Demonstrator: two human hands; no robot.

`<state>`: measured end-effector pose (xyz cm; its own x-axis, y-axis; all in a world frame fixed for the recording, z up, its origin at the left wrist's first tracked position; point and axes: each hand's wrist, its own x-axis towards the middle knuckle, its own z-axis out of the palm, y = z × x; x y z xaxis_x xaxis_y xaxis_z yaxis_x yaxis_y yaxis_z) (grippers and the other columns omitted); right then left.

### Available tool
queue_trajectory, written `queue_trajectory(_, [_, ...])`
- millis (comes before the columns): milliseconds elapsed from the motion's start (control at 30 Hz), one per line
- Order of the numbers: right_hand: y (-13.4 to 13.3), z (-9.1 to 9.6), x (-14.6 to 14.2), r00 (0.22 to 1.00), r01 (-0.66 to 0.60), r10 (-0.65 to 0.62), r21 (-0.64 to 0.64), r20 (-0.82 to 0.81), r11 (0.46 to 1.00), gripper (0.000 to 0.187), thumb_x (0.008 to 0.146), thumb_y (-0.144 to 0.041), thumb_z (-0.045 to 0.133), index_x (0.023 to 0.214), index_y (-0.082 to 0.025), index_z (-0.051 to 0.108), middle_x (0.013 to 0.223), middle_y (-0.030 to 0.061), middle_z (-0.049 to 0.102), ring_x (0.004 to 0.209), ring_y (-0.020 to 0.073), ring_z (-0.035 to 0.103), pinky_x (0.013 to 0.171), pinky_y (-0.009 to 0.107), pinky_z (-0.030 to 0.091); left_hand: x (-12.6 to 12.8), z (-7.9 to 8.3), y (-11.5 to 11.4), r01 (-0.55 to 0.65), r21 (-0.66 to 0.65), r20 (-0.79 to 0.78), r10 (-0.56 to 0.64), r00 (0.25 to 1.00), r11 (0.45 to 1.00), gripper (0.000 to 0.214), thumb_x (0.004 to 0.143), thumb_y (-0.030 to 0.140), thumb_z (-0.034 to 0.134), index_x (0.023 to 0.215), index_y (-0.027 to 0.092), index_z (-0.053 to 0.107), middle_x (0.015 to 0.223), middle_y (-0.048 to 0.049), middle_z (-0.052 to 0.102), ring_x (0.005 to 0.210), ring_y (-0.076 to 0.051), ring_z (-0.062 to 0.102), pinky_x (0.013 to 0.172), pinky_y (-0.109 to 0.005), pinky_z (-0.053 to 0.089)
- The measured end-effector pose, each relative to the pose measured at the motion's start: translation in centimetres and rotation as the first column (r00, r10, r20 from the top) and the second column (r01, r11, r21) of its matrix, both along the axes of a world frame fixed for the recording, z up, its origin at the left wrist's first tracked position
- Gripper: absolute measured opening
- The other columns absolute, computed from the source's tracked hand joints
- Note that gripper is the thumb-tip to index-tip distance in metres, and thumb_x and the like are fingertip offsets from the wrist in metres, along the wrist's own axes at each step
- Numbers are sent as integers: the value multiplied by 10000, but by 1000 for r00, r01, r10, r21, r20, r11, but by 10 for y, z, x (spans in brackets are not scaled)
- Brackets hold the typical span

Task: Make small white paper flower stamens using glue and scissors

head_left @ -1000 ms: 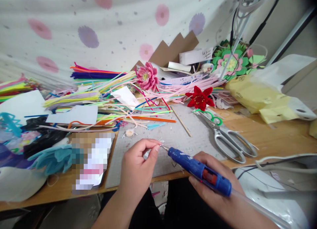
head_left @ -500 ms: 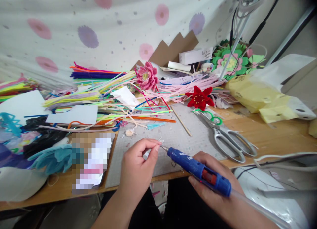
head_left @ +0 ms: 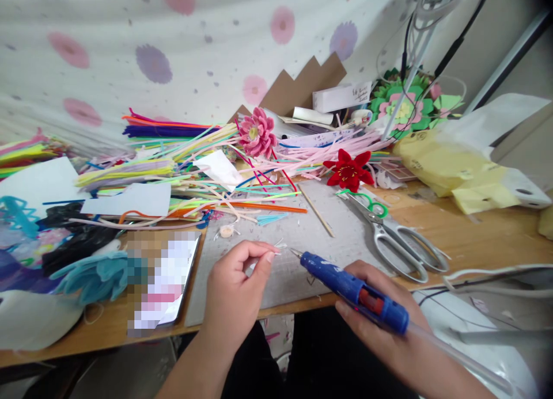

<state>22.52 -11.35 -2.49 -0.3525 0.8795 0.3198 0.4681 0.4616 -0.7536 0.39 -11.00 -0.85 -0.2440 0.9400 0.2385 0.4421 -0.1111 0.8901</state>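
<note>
My right hand (head_left: 375, 312) is wrapped round a blue glue gun (head_left: 345, 287), with a clear glue stick (head_left: 458, 353) running out of its back end. The gun's metal nozzle points left, a short gap from my left fingertips. Thumb and forefinger of my left hand (head_left: 242, 278) are pinched together over the grey cutting mat (head_left: 298, 284). A tiny pale bit shows at the pinch; it is too small to name. Just beyond lie fine white strands (head_left: 280, 244) on the mat. A small beige roll (head_left: 226, 231) sits farther left.
Silver scissors (head_left: 400, 243) and green-handled scissors (head_left: 375, 208) lie right, below a red flower (head_left: 349, 170). A thin wooden stick (head_left: 317, 212) rests on the mat. Bundled pipe cleaners (head_left: 173, 128) and a pink flower (head_left: 257, 132) fill the back; a phone (head_left: 173, 284) lies left.
The glue gun has drawn back to the right, so its nozzle has parted from my left fingertips. My left hand has shifted slightly left, still pinched.
</note>
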Motion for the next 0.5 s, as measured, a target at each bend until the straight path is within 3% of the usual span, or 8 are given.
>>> queue_trajectory(167, [17,-6,17,998,62,-64,101,24,993,147,833,-246,589,967,-228,532,870,35,610,745,171,594,658,291,477,0,4,2,17,-42,93,-13,996,999,128,805,295,611,724,200,637,855,-27,705,818,-174,630,728,-267,479])
queue_trajectory(233, [28,-6,19,993,115,-118,109,22,987,133,796,-265,626,907,-217,571,855,41,612,746,181,594,669,309,481,1,5,3,11,-43,104,-6,995,999,134,783,296,631,692,197,629,841,-29,694,813,-180,623,718,-266,471])
queue_trajectory(267, [34,-5,19,989,147,-147,61,-4,987,126,767,-284,648,845,-209,583,798,32,612,700,177,590,634,305,482,1,6,3,0,-38,108,4,994,999,140,771,301,640,679,196,626,833,-29,689,811,-183,621,714,-265,468])
queue_trajectory(333, [49,-2,19,975,176,-197,-179,-106,968,169,731,-342,659,733,-196,574,623,1,589,547,150,553,504,270,452,0,7,3,-32,-27,114,35,993,999,150,748,324,659,673,197,632,819,-27,685,807,-191,616,706,-265,458])
queue_trajectory(400, [64,3,24,925,102,-252,-455,-284,885,207,704,-361,664,696,-184,557,501,-30,551,436,119,508,415,229,402,-2,8,4,-62,-29,96,64,993,998,173,727,361,675,683,196,646,811,-27,687,787,-194,606,684,-264,444])
queue_trajectory(467, [79,9,37,836,32,-335,-572,-434,820,194,674,-317,679,716,-169,560,493,-35,562,427,109,524,422,218,421,-4,9,3,-65,-35,88,68,994,997,196,726,389,672,703,196,654,811,-29,692,789,-197,602,687,-266,438])
queue_trajectory(500, [86,12,47,793,38,-374,-574,-481,818,190,648,-280,693,721,-164,562,517,-26,582,446,111,547,442,220,445,-5,9,2,-59,-43,88,63,994,997,207,726,401,671,711,196,656,805,-30,694,798,-201,603,692,-268,438])
